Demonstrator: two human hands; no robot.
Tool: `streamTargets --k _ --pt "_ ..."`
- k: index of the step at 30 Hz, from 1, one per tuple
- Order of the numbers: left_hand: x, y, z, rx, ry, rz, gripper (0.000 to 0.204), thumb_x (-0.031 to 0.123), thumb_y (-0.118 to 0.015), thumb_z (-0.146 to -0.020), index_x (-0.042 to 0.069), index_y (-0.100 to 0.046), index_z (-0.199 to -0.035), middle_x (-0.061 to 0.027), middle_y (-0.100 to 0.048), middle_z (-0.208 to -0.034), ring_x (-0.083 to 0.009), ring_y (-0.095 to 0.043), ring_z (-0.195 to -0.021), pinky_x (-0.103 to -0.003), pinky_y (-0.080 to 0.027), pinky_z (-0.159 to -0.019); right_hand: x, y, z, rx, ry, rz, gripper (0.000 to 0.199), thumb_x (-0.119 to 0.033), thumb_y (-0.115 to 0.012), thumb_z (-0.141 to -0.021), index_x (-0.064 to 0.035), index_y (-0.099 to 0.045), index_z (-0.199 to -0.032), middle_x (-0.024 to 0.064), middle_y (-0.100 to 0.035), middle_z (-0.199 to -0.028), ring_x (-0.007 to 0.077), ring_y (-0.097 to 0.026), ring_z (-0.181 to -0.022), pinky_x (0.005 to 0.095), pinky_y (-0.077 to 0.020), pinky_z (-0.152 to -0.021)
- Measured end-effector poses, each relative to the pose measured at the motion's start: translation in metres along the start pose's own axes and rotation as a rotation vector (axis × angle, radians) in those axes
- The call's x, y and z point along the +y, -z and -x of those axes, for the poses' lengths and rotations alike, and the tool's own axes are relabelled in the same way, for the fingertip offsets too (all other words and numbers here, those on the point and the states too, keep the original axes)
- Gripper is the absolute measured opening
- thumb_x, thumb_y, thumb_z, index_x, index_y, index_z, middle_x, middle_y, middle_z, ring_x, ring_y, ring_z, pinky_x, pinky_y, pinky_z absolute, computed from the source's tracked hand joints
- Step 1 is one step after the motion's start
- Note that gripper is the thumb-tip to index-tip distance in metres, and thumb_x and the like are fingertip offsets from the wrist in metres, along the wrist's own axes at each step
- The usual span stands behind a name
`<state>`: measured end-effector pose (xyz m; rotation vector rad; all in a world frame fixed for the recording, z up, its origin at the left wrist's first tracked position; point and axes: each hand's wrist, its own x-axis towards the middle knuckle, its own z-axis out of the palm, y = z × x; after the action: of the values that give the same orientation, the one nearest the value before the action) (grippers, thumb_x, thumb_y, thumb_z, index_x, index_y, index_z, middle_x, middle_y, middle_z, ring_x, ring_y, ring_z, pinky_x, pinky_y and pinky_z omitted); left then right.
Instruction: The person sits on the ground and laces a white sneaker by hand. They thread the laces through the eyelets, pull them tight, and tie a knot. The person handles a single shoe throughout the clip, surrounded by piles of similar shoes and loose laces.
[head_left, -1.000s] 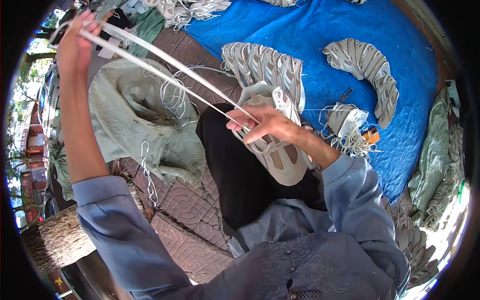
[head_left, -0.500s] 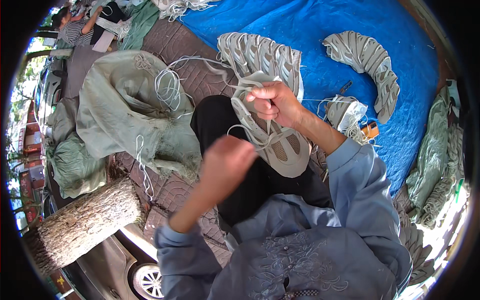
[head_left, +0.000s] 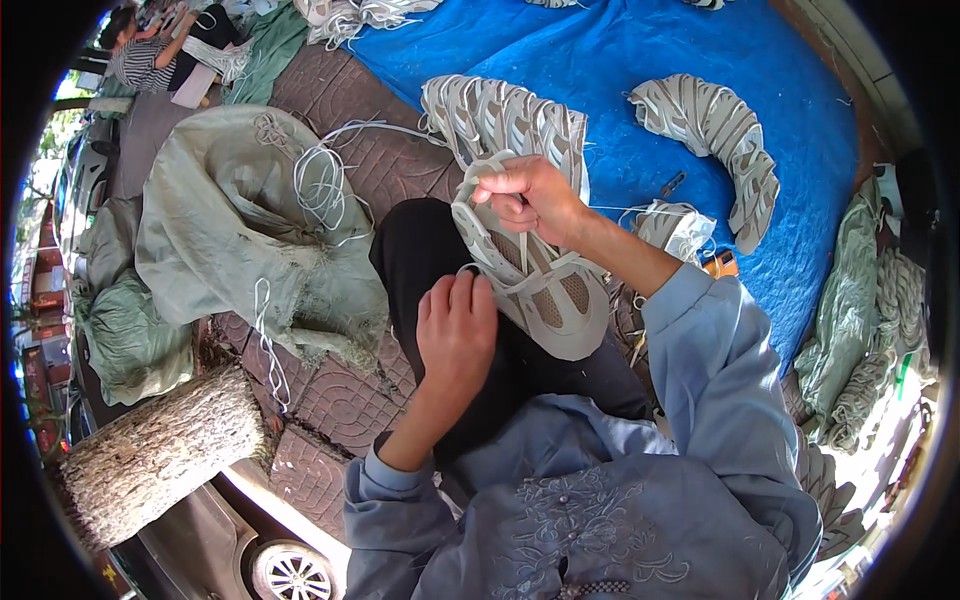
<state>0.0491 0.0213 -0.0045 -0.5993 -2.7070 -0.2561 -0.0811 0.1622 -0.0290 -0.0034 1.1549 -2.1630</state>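
Observation:
A beige and tan mesh shoe (head_left: pixel 562 305) rests across my dark-trousered lap, its toe toward me. A pale shoelace (head_left: pixel 540 262) runs through its eyelets. My left hand (head_left: pixel 456 325) is beside the shoe's left edge, fingers curled, with a bit of lace showing at the fingertips. Over the shoe's opening, my right hand (head_left: pixel 535 200) is closed in a pinch on the lace near the tongue; the fingers hide part of that grip. A thin pale strand stretches right from behind this hand.
Beyond the shoe, nested shoe uppers (head_left: pixel 510 125) form a row, with another curved row (head_left: pixel 715 150) on the blue tarp (head_left: pixel 600 60). A pale sack (head_left: pixel 215 210) carries loose laces (head_left: pixel 325 185). A log (head_left: pixel 165 445) lies left. Another person (head_left: pixel 150 60) sits far left.
My left hand, blurred before, has shifted slightly up and right beside the shoe. My right hand has moved slightly left, still pinching at the shoe's opening. The whole view has shifted a little.

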Motion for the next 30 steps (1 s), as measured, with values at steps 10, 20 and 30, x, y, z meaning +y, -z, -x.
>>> streamTargets --k 10,20,30 --pt "0.058 -0.050 0.031 -0.104 -0.216 0.515 0.038 0.022 -0.062 -0.070 0.004 -0.056 -0.103 -0.0083 -0.054 -0.107 -0.0245 -0.048 -0.107 -0.042 -0.033 -0.094 -0.009 -0.007 -0.019 -0.129 0.044 0.196 0.027 -0.021 -0.067 -0.072 0.0019 -0.058 -0.062 -0.0012 -0.032 -0.040 0.0071 -0.028 -0.033 0.0242 -0.0158 -0.033" --pt "0.054 -0.050 0.051 -0.104 -0.214 0.597 0.036 0.021 -0.057 -0.078 0.005 -0.054 -0.110 -0.0092 -0.050 -0.116 -0.0229 -0.043 -0.116 -0.039 -0.029 -0.099 -0.080 0.021 -0.099 -0.224 0.170 0.067 0.026 -0.022 -0.052 -0.084 -0.0003 -0.055 -0.071 -0.0026 -0.031 -0.043 0.0064 -0.023 -0.032 0.0217 -0.0184 -0.032" --pt "0.052 -0.047 0.053 -0.055 -0.133 0.661 0.035 0.014 -0.062 -0.070 0.006 -0.059 -0.104 -0.0075 -0.056 -0.109 -0.0221 -0.049 -0.109 -0.038 -0.034 -0.093 -0.134 -0.010 -0.117 -0.255 0.342 0.022 0.025 -0.022 -0.047 -0.088 -0.0012 -0.052 -0.075 -0.0049 -0.031 -0.046 0.0050 -0.019 -0.033 0.0211 -0.0155 -0.031"
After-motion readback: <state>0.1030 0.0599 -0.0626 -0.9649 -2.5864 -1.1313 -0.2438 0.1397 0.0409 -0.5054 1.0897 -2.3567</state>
